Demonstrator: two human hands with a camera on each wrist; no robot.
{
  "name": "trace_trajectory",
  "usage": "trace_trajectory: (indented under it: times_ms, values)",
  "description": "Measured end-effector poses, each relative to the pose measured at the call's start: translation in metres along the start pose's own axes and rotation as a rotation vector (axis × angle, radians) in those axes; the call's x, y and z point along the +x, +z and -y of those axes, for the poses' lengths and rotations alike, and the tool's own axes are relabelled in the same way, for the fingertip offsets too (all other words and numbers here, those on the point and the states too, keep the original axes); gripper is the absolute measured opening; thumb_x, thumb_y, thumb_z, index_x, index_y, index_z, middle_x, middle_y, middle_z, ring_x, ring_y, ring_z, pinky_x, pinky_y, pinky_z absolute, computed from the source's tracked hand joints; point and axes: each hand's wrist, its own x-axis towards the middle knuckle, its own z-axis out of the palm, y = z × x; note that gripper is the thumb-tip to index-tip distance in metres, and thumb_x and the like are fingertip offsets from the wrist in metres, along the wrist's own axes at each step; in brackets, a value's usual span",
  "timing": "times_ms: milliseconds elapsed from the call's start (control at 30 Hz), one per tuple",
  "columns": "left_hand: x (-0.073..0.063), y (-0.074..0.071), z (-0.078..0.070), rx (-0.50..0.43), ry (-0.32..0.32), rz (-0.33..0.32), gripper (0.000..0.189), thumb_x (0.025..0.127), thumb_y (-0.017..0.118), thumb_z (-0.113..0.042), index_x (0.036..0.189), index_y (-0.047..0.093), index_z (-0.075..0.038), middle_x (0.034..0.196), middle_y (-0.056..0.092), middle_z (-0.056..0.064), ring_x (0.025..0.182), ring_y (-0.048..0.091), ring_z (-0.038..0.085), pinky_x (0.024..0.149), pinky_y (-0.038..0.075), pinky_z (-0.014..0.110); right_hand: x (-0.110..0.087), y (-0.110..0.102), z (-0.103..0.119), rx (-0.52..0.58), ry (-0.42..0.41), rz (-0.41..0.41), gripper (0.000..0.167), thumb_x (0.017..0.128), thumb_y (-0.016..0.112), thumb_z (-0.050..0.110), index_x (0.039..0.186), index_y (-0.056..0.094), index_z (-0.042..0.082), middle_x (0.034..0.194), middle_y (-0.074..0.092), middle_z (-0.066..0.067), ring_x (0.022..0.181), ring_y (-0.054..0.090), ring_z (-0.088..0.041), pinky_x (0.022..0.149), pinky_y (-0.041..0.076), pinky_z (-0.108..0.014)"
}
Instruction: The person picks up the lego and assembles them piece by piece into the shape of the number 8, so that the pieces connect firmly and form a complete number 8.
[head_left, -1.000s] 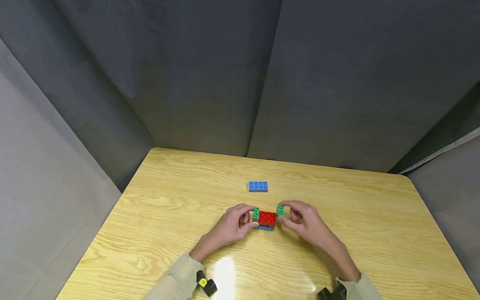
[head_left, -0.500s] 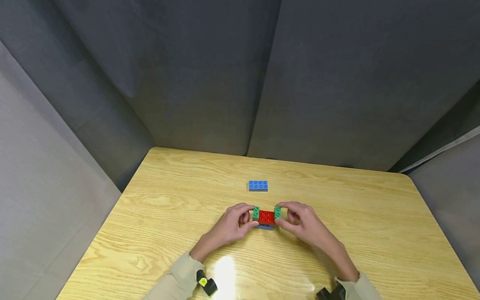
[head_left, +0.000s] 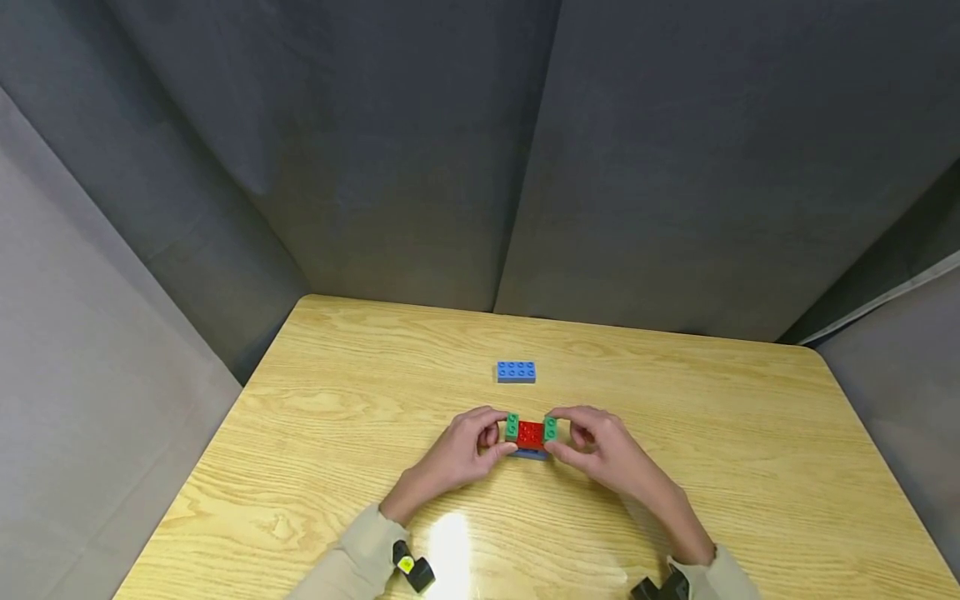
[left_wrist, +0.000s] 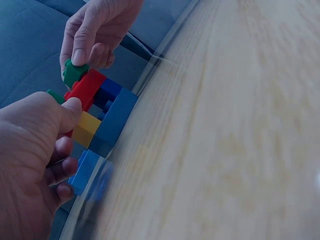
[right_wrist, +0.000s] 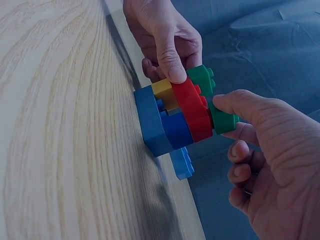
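A small stack of toy building bricks stands on the table between both hands. Its base is a long blue brick (right_wrist: 151,125), carrying a yellow brick (left_wrist: 86,129) and a darker blue brick (right_wrist: 176,131) with a gap between them. Across these two lies a red brick (head_left: 530,435). One green brick (head_left: 512,427) sits on the red brick's left end. My left hand (head_left: 468,446) pinches the red brick at that end, thumb on its near side. Between thumb and index finger, my right hand (head_left: 607,447) holds another green brick (right_wrist: 224,120) right at the studs of the red brick's right end.
A separate blue brick (head_left: 516,372) lies studs up on the wooden table (head_left: 375,375), beyond the stack. Dark grey curtains (head_left: 412,167) rise behind the table's far edge, with lighter panels at the sides.
My right hand has moved left with its green brick, from beside the red brick's right end to over it. The left hand has kept its place.
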Motion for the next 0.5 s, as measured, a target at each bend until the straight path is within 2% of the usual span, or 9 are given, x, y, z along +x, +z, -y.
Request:
trace_trajectory:
  times_ms: [167, 500]
  values:
    - [0.0000, 0.0003, 0.0007, -0.001, 0.010, -0.007, 0.039, 0.099, 0.075, -0.027, 0.129, 0.067, -0.003, 0.084, 0.054, -0.004, 0.071, 0.047, 0.005, 0.063, 0.042, 0.019, 0.0003, 0.0006, 0.0019, -0.008, 0.010, 0.008, 0.039, 0.094, 0.081, 0.022, 0.126, 0.071, 0.002, 0.072, 0.049, 0.009, 0.061, 0.040, -0.002, 0.056, 0.039, -0.023]
    - [-0.0003, 0.0004, 0.0005, -0.003, 0.013, -0.007, 0.039, 0.099, 0.075, -0.027, 0.129, 0.068, -0.004, 0.083, 0.054, -0.005, 0.070, 0.046, 0.006, 0.063, 0.041, 0.019, 0.0006, 0.0000, 0.0057, -0.041, 0.027, 0.037, 0.040, 0.096, 0.078, 0.024, 0.128, 0.070, 0.001, 0.073, 0.047, 0.014, 0.063, 0.041, -0.002, 0.059, 0.041, -0.023]
